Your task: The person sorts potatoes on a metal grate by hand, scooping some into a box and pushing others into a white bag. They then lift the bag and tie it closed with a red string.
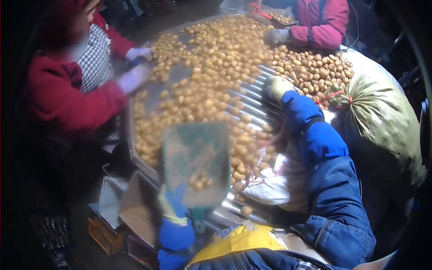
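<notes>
Head view: the left hand point(174, 204), in a blue and yellow glove, is wrapped tight round the handle of a green scoop point(196, 153). The scoop's blade tilts up just above the hand with a few potatoes point(200, 180) sitting in it. The right hand point(279, 86), gloved too, is way out ahead, down on the potato pile point(216, 58) covering the ribbed metal counter point(252, 105). Can't tell if it's open or closed tbh. A tied green sack point(382, 117) sits just right of that hand, and a white bag point(274, 186) lies under its forearm. A co-worker's gloves point(135, 74) are off to the left.
</notes>
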`<control>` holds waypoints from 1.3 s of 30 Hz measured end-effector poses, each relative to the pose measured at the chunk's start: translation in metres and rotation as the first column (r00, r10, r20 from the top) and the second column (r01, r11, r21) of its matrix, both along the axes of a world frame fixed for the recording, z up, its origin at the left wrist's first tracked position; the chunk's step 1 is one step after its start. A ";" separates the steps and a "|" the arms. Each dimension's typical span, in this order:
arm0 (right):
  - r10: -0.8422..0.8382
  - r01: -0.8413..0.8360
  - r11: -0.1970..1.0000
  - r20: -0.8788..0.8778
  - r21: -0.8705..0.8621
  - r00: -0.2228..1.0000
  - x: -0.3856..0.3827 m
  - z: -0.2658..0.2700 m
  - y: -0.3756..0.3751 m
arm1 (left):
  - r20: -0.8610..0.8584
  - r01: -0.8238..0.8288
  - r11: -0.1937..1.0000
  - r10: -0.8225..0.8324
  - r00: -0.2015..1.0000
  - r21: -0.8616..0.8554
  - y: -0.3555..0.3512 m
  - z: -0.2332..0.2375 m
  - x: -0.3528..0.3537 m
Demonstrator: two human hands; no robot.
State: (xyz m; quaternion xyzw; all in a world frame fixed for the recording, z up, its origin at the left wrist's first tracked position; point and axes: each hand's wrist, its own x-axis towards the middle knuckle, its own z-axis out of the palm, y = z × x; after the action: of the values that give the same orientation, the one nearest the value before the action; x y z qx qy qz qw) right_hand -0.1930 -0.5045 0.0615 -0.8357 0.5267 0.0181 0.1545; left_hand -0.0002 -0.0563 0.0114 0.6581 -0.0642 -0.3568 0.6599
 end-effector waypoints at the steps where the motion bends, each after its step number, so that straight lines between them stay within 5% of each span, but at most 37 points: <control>1: 0.019 -0.020 1.000 -0.027 -0.020 0.999 0.002 0.001 -0.001 | 0.016 -0.009 1.000 0.009 1.000 -0.008 0.002 -0.005 0.001; 6: 0.102 -0.098 0.995 0.214 -0.028 0.972 0.023 -0.003 0.025 | 0.046 -0.004 0.999 0.002 0.999 0.049 0.006 -0.015 0.004; 9: 0.018 -0.002 0.998 0.232 -0.070 0.972 0.055 -0.008 0.046 | 0.072 0.012 0.998 -0.016 0.997 0.062 0.003 -0.004 0.001; 12: 0.116 -0.129 0.989 -0.150 -0.078 0.982 0.084 -0.024 0.041 | 0.050 -0.035 0.999 0.035 0.998 0.013 0.002 -0.008 0.002; 15: 0.204 -0.204 0.979 0.042 -0.014 0.978 0.072 0.002 0.053 | -0.189 -0.147 0.986 0.131 0.973 -0.078 -0.001 -0.004 0.002; 16: 0.190 -0.190 0.982 0.130 -0.008 0.973 0.068 0.006 0.057 | -0.096 -0.092 0.995 0.087 0.992 -0.048 -0.001 -0.004 0.002; 18: -0.020 -0.014 0.996 0.383 0.086 0.924 0.062 -0.019 0.055 | 0.086 0.004 0.999 -0.007 0.996 0.038 0.002 -0.004 -0.001; 20: -0.351 0.157 0.923 0.599 0.352 0.720 0.065 -0.076 0.027 | -0.116 -0.087 0.996 0.083 0.990 -0.028 0.005 -0.011 0.002; 23: 0.073 -0.106 0.985 0.225 0.138 0.972 0.063 -0.021 0.033 | -0.243 -0.173 0.982 0.150 0.958 -0.076 -0.003 -0.002 0.000; 27: 0.402 -0.405 0.906 0.049 0.120 0.914 0.058 0.016 0.034 | -0.266 -0.196 0.978 0.172 0.948 -0.065 -0.006 0.002 0.000; 29: 0.352 -0.386 0.906 0.199 0.173 0.915 0.060 0.027 0.039 | -0.083 -0.118 0.992 0.115 0.990 -0.032 -0.011 0.011 -0.006; 30: 0.126 -0.262 0.931 0.451 0.254 0.884 0.059 0.021 0.048 | 0.009 -0.079 0.997 0.079 0.997 -0.007 -0.011 0.014 -0.008; 32: -0.119 -0.197 0.888 0.621 0.416 0.775 0.057 0.056 0.089 | 0.000 -0.072 0.997 0.072 0.997 0.000 -0.010 0.012 -0.008; 37: 0.187 -0.522 0.803 0.710 0.287 0.679 0.061 0.084 0.154 | 0.081 -0.010 0.994 0.001 0.997 0.106 -0.002 0.007 0.000; 39: 0.196 -0.423 0.888 0.680 0.183 0.706 0.056 0.077 0.149 | -0.025 -0.023 1.000 0.024 0.999 0.015 -0.007 0.010 -0.003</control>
State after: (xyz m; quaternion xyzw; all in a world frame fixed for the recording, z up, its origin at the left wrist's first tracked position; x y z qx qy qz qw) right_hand -0.1371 -0.3559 0.1381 -0.8299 0.2803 -0.1573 0.4560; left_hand -0.0028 -0.0634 0.0213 0.6592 -0.0453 -0.3577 0.6599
